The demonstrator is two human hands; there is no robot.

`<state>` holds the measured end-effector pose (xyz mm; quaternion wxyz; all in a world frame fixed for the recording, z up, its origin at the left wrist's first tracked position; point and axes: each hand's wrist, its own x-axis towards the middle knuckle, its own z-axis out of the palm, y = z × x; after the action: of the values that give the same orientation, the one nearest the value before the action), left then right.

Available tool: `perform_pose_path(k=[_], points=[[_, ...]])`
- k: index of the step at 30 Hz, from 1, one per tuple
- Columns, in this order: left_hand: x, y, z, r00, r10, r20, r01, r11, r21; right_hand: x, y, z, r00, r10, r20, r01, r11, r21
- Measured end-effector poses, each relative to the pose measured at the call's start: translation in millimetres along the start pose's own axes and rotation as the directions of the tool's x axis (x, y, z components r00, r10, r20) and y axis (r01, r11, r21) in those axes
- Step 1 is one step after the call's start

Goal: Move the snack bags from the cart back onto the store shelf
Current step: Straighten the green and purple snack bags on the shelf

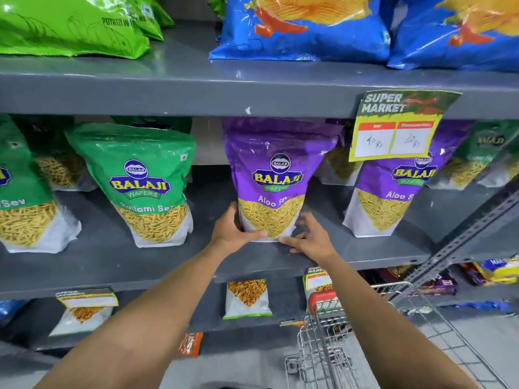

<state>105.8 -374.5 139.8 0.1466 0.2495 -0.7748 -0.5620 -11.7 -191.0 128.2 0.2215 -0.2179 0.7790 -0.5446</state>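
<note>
A purple Aloo Sev bag (276, 175) stands upright on the grey middle shelf (112, 248), in the middle of the view. My left hand (234, 230) wraps its lower left corner, thumb along the bottom front edge. My right hand (310, 237) sits at its lower right corner with fingers spread, fingertips touching the bag's base. The wire cart (351, 346) stands at the lower right; its basket shows no bags from this angle.
A green sev bag (140, 181) stands left of the purple one, another purple bag (393, 192) to the right. A price tag (396, 127) hangs from the upper shelf edge. Blue and green chip bags lie above. A slotted upright (471, 234) runs diagonally at right.
</note>
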Motion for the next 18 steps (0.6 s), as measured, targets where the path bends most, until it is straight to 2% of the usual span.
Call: perform_pose_path(k=[4, 7, 13, 18], points=[[3, 5, -9, 0.994, -0.042, 0.097, 0.052, 0.993, -0.104, 5, -6, -10, 0.992, 0.073, 0.104, -0.093, 0.976, 0.197], [1, 4, -8, 0.987, -0.045, 0.153, 0.057, 0.996, -0.074, 4, -4, -11, 0.992, 0.057, 0.111, -0.075, 0.984, 0.164], [-5, -6, 8, 0.999, 0.008, 0.047, -0.007, 0.999, -0.036, -3, 6, -7, 0.999, -0.005, 0.034, 0.002, 0.996, 0.092], [-8, -13, 11, 1.0, 0.028, 0.0, -0.028, 1.0, 0.008, 0, 6, -11, 0.998, -0.013, 0.057, 0.007, 0.994, 0.108]])
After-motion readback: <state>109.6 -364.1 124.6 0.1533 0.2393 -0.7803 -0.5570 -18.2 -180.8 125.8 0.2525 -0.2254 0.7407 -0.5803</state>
